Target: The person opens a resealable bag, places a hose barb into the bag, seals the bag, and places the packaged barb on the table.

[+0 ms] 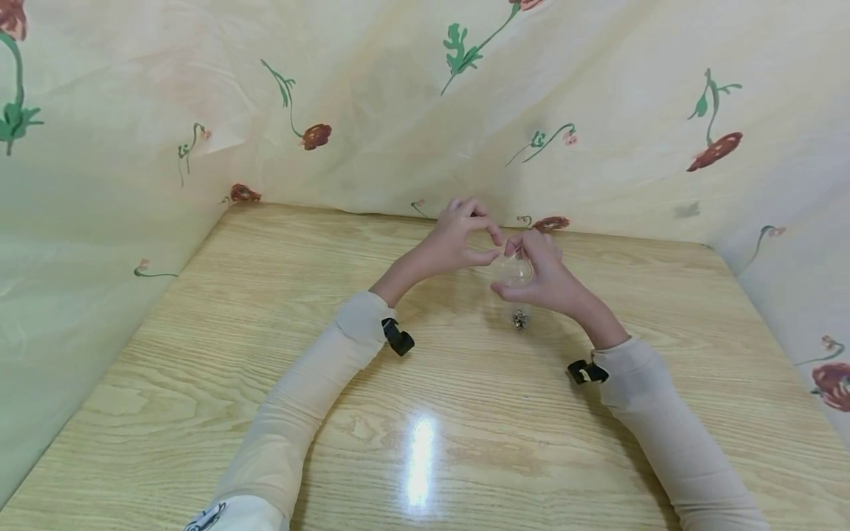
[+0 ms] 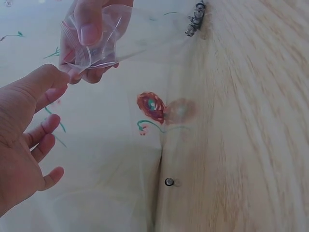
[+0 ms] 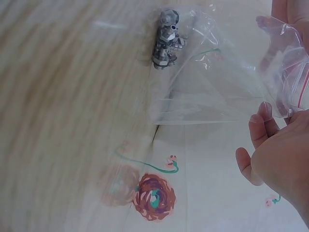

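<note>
A clear zip bag (image 3: 207, 92) hangs over the table, a cluster of small silvery metal pieces, nut-like in shape, (image 3: 166, 41) at its bottom. My right hand (image 1: 541, 273) grips the bag near its zip, the thumb lying over the film in the left wrist view. My left hand (image 1: 458, 236) is raised beside the bag's mouth with fingers loosely bent. Its thumb tip comes right up to the bag's edge, while a small gap shows between thumb and index tip. The pieces (image 1: 520, 319) show below my right hand in the head view.
A small round metal piece (image 2: 169, 182) stands on the wood-grain table (image 1: 432, 398) near its back edge. Flower-printed cloth (image 1: 372, 96) rises behind and at both sides. Black straps (image 1: 398, 337) are on both wrists.
</note>
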Tool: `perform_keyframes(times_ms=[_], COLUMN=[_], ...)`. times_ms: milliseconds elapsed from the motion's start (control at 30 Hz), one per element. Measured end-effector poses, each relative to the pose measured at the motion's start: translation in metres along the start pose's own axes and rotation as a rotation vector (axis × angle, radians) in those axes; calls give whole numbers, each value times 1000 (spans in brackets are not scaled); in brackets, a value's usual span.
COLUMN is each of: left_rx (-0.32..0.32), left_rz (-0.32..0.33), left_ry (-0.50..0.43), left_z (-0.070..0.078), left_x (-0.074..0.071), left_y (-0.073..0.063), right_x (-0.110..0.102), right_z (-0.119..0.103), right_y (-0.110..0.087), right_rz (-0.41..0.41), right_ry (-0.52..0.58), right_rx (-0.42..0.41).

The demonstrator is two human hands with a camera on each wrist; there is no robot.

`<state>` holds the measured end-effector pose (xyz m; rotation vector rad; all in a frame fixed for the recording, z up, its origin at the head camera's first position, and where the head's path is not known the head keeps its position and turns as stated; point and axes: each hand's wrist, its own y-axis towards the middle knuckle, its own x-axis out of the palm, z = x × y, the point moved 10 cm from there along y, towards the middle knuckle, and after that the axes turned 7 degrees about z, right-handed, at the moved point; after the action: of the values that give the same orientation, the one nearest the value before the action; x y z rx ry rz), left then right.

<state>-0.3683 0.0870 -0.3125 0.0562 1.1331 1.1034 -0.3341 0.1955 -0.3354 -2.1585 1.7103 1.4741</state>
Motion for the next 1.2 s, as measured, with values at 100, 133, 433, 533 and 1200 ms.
perform_keyframes(times_ms=[100, 133, 433, 533, 1200], left_rx=[-12, -16, -87, -128, -250], left_rz=[-9, -12, -63, -100, -259], left_ry=[-8, -11, -2, 8, 31], left_z=[-3, -4, -25, -36, -80], left_x=[1, 1, 5, 7, 22], left_y=[-1, -2, -3, -4, -22], right_x=[1, 2, 4, 5, 6], right_z=[0, 0, 1, 1, 1], right_y=[-1, -1, -2, -3, -4], right_rz=[-9, -12, -36, -40, -53], right_ry=[-9, -11, -17, -24, -13], right_rx=[4, 6, 32, 35, 60])
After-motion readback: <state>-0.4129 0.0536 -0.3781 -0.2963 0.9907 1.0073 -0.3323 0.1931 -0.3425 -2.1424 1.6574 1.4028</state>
